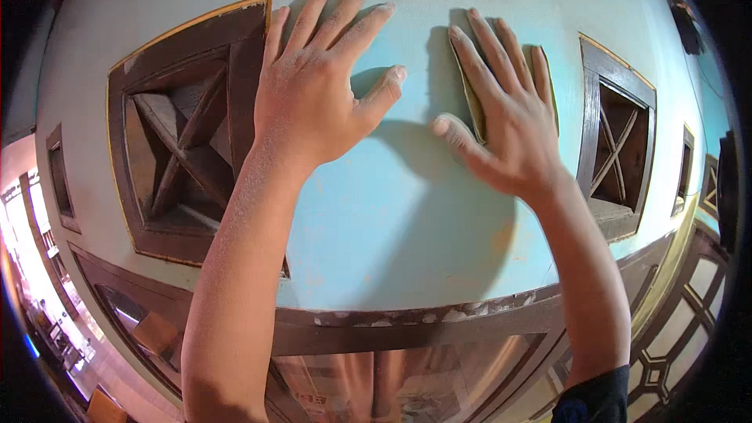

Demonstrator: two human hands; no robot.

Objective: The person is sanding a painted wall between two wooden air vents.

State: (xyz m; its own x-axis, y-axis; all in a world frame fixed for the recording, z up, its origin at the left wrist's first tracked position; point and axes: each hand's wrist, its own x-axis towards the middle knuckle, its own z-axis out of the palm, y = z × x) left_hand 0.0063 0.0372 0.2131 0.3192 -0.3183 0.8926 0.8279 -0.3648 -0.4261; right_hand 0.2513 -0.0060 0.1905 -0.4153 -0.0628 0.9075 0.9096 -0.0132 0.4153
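Note:
My left hand point(314, 82) lies against the light blue painted wall point(352, 217), its fingers spread and dusted with pale powder. It holds nothing and is beside the upper right corner of a dark wooden vent frame point(247, 29). Under my right hand point(508, 100), a thin sheet, apparently sandpaper point(473, 108), is pressed against the same wall. The sheet's edges show on both sides of the fingers; its working face is hidden. Pale dust also covers my left forearm. The wall has small orange-brown patches below the hands.
A second wooden vent frame point(643, 158) with crossed bars is on the right. Below runs a dark wooden window frame point(411, 329) with chipped paint along its top and glass panes beneath. Smaller vents are farther out on both sides, and a brighter area shows at far left.

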